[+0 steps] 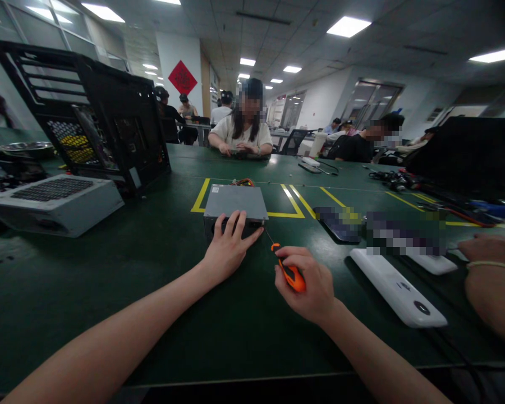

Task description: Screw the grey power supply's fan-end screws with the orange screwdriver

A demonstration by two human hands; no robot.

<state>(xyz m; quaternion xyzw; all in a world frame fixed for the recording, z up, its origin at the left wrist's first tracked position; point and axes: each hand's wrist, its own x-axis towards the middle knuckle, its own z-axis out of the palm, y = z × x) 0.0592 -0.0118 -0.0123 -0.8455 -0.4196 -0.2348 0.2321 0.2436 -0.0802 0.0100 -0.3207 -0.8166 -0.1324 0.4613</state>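
A grey computer power supply (238, 201) sits on the green table, its bundle of coloured wires (244, 182) at the far side. Spread fingers of my left hand (228, 247) rest on its top edge and near face, the thumb side reaching toward the near right corner. In my right hand (309, 283) is an orange and black screwdriver (293, 276), gripped by the handle. Its thin shaft points up and left to the power supply's near right corner, where the tip seems to touch. Any screw there is too small to make out.
Left stand an open black computer case (122, 123) and a second power supply (54, 202). To the right lie a phone (336, 224), white power banks (398, 289) and another person's hand (490, 252). A black monitor (471, 157) stands far right. Across the table a person (246, 126) sits.
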